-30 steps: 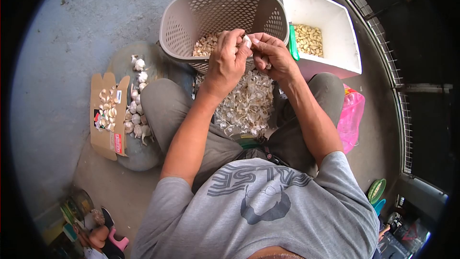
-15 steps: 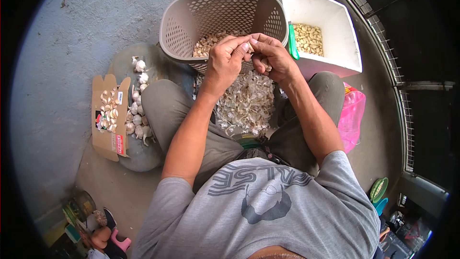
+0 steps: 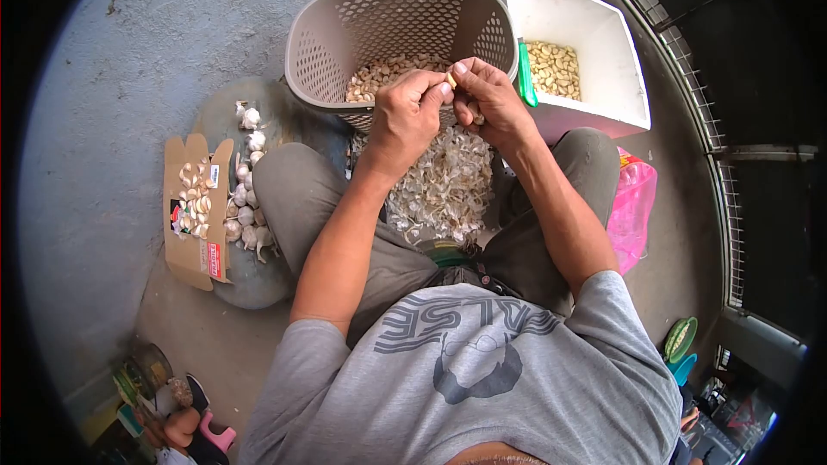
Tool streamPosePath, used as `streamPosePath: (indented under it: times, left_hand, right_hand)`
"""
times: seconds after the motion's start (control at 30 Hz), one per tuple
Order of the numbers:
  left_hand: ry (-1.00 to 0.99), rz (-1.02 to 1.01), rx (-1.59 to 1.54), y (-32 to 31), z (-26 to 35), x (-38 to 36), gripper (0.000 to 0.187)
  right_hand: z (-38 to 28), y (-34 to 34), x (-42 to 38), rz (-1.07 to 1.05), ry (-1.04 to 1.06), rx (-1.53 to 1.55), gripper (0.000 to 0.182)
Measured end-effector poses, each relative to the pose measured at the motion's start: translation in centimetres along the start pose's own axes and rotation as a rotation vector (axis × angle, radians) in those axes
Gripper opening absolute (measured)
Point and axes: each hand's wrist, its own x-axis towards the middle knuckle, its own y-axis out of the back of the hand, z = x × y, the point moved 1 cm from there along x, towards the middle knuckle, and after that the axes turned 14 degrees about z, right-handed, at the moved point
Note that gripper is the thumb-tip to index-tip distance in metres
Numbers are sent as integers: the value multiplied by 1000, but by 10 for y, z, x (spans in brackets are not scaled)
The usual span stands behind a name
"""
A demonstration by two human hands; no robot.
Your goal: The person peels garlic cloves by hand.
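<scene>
Above the near rim of a brown perforated basket [image 3: 301, 95], my two hands meet at the fingertips. A garlic clove [image 3: 451, 81], its pale yellow flesh showing, is pinched between them. My left hand [image 3: 405, 120] grips it from one side with thumb and forefinger. From the other side my right hand [image 3: 495, 105] holds it, and its curled lower fingers keep more garlic [image 3: 478, 119] against the palm. Unpeeled cloves [image 3: 379, 77] lie in the basket. Below my hands is a heap of papery garlic skins [image 3: 441, 189].
A white foam box [image 3: 603, 34] with peeled cloves [image 3: 554, 69] adjoins the basket; a green-handled tool [image 3: 526, 77] hangs at its edge. To the left are whole garlic bulbs [image 3: 248, 215] and a cardboard box [image 3: 185, 254] bearing cloves. A pink bag [image 3: 633, 207] lies right. Another person's leg [image 3: 181, 426] shows lower left.
More of the clove's yellow flesh shows between my fingertips. My right thumb and forefinger have shifted slightly, and my left hand has dropped a little.
</scene>
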Motion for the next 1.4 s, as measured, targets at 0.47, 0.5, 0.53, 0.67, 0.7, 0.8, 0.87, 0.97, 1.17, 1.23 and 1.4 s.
streamPosePath:
  times: [0.47, 0.5, 0.53, 0.67, 0.7, 0.8, 0.87, 0.97, 1.17, 1.23, 1.4]
  left_hand:
    - [-24, 12, 33, 0, 5, 0, 8]
    - [-59, 14, 68, 0, 1, 0, 7]
    - [-94, 15, 103, 1, -2, 0, 7]
    - [-25, -1, 142, 3, 0, 0, 6]
    - [-49, -3, 143, 3, 1, 0, 7]
    - [-49, -18, 115, 2, 6, 1, 6]
    - [49, -44, 50, 0, 9, -1, 6]
    - [-120, -3, 118, 0, 2, 1, 8]
    - [-112, -30, 176, -1, -1, 0, 10]
    - [-85, -31, 193, -2, -2, -2, 10]
    - [-97, -26, 237, -3, -5, -2, 9]
  right_hand:
    - [7, -2, 0, 85, -6, 32, 28]
    - [7, -3, 0, 89, -6, 22, 28]
    - [8, -3, 0, 84, -5, 24, 28]
    - [7, -5, -2, 69, -2, 46, 26]
    - [6, -7, -3, 65, -3, 55, 26]
    - [10, -4, 1, 94, 43, 76, 25]
    - [10, -2, 2, 98, 42, 75, 24]
    - [9, -3, 1, 101, 29, 66, 23]
    - [5, -7, -4, 29, 58, 30, 21]
    - [4, -6, -3, -1, 70, -3, 23]
    - [-2, 1, 0, -41, 64, -123, 32]
